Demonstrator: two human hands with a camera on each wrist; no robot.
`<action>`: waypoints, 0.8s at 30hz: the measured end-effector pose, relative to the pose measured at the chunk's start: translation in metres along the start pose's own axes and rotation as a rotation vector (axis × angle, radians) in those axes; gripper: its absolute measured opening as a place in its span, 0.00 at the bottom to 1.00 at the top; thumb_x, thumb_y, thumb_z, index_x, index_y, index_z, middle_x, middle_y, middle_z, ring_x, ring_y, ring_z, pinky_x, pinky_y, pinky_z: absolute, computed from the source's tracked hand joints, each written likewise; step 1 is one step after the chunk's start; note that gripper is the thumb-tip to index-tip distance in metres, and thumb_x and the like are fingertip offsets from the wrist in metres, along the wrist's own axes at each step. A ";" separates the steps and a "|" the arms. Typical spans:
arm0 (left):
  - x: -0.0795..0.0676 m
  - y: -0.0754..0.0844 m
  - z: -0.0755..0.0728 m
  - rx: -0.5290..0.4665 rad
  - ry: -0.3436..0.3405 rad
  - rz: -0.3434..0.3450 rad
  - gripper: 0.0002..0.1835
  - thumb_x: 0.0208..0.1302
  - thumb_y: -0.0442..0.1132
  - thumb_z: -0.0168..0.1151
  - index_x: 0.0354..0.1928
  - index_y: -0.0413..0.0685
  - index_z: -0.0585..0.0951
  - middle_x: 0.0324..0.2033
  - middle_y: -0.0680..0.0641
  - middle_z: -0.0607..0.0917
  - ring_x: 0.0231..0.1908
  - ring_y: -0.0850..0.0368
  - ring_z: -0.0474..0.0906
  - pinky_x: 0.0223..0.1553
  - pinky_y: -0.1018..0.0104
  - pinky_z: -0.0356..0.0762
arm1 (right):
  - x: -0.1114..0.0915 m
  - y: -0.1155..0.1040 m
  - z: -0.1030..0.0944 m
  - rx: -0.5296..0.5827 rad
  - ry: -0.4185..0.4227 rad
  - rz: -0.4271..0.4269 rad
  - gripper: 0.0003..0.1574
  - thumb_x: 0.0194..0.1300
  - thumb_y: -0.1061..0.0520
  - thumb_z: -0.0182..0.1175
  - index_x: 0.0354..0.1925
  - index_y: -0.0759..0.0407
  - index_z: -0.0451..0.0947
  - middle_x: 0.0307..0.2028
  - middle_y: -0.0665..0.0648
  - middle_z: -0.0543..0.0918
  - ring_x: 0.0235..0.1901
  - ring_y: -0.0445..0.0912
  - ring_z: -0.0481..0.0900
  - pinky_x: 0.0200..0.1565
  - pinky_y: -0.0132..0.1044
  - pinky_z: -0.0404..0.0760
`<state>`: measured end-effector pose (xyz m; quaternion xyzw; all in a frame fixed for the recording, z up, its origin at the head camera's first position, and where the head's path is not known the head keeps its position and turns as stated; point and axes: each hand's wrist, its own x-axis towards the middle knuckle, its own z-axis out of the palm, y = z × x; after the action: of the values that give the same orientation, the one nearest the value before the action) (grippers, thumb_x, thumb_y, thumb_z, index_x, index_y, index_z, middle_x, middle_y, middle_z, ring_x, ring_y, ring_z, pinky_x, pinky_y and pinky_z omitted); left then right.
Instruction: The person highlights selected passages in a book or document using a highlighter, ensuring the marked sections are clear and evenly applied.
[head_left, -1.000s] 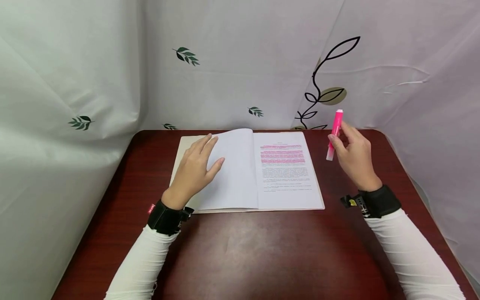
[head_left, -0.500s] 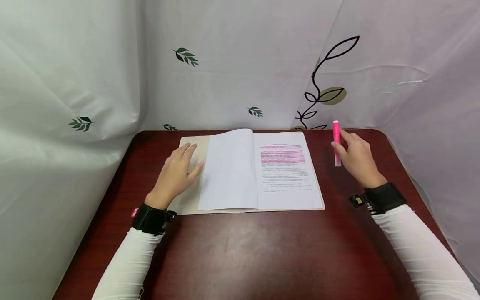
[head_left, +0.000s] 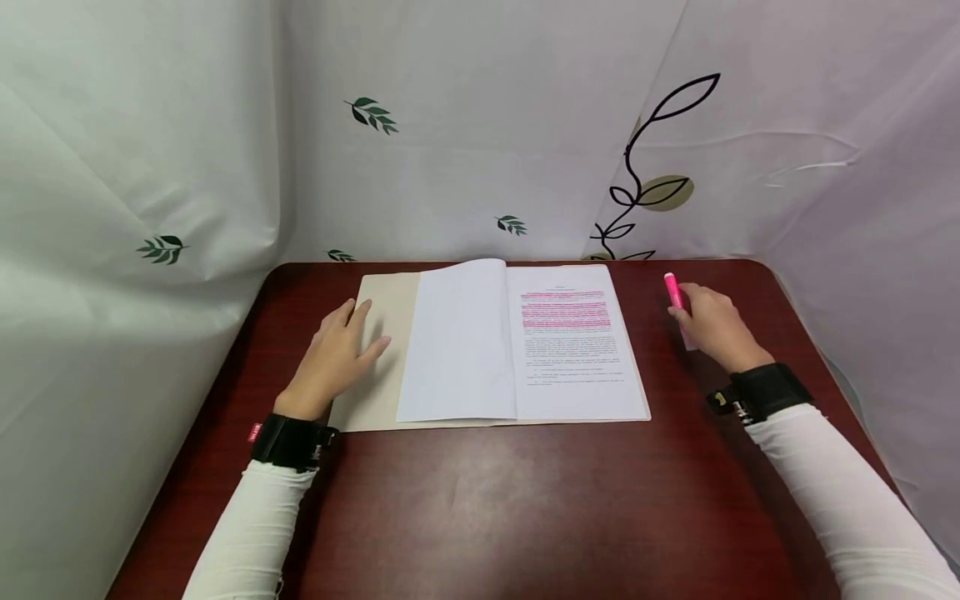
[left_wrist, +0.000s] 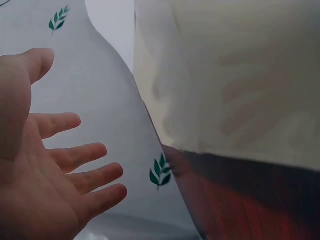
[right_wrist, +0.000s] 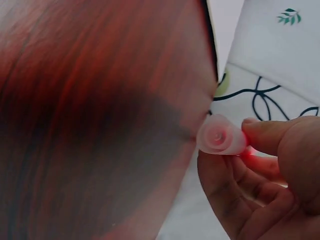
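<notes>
My right hand point(head_left: 720, 332) pinches a pink highlighter point(head_left: 673, 290) between thumb and fingers, to the right of an open booklet point(head_left: 461, 358). The highlighter tilts, its pale top pointing away from me. In the right wrist view its translucent cap point(right_wrist: 219, 136) faces the camera, above the table. Over the booklet's cream inside cover point(head_left: 390, 358), at the left, my left hand point(head_left: 326, 362) hovers with fingers spread and holds nothing. The left wrist view shows the same hand point(left_wrist: 60, 170) with its palm bare. Pink marking covers the upper lines of the printed right page point(head_left: 573, 392); the left page is blank.
The booklet lies toward the back of a dark red wooden table point(head_left: 487, 508). White fabric with leaf prints point(head_left: 450, 125) hangs behind the table and along both sides.
My left hand has moved left and lower, off the blank page to the cream cover. My right hand has lowered with the highlighter toward the table, and the highlighter's tilt has changed.
</notes>
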<state>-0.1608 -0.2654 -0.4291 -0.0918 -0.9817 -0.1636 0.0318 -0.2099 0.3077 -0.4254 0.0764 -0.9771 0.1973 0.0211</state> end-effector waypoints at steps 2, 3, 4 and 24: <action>-0.002 -0.003 -0.001 -0.017 -0.027 -0.031 0.41 0.75 0.56 0.57 0.79 0.38 0.59 0.75 0.24 0.58 0.74 0.23 0.55 0.69 0.26 0.59 | 0.000 0.004 0.002 -0.019 -0.021 0.005 0.30 0.74 0.60 0.61 0.64 0.81 0.66 0.45 0.78 0.78 0.43 0.67 0.78 0.46 0.65 0.78; -0.003 -0.005 -0.002 -0.025 -0.040 -0.045 0.42 0.75 0.57 0.57 0.79 0.38 0.58 0.76 0.24 0.57 0.74 0.23 0.54 0.69 0.25 0.58 | 0.000 0.005 0.003 -0.028 -0.023 0.005 0.30 0.74 0.60 0.61 0.63 0.81 0.67 0.43 0.77 0.78 0.42 0.67 0.78 0.45 0.65 0.78; -0.004 -0.007 -0.002 -0.033 -0.056 -0.060 0.43 0.76 0.58 0.56 0.80 0.38 0.57 0.76 0.24 0.56 0.75 0.23 0.52 0.69 0.25 0.57 | 0.000 0.007 0.003 -0.037 -0.028 0.006 0.29 0.74 0.60 0.61 0.62 0.81 0.67 0.42 0.76 0.79 0.41 0.67 0.78 0.44 0.64 0.78; -0.015 -0.026 0.000 -0.093 -0.165 -0.174 0.45 0.77 0.57 0.54 0.80 0.32 0.52 0.76 0.21 0.51 0.75 0.20 0.45 0.70 0.24 0.53 | 0.003 0.022 0.016 -0.107 -0.150 0.062 0.19 0.74 0.60 0.59 0.51 0.77 0.70 0.40 0.77 0.78 0.42 0.70 0.78 0.43 0.66 0.79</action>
<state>-0.1510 -0.2925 -0.4384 -0.0206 -0.9766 -0.2030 -0.0678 -0.2162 0.3212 -0.4478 0.0595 -0.9870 0.1391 -0.0539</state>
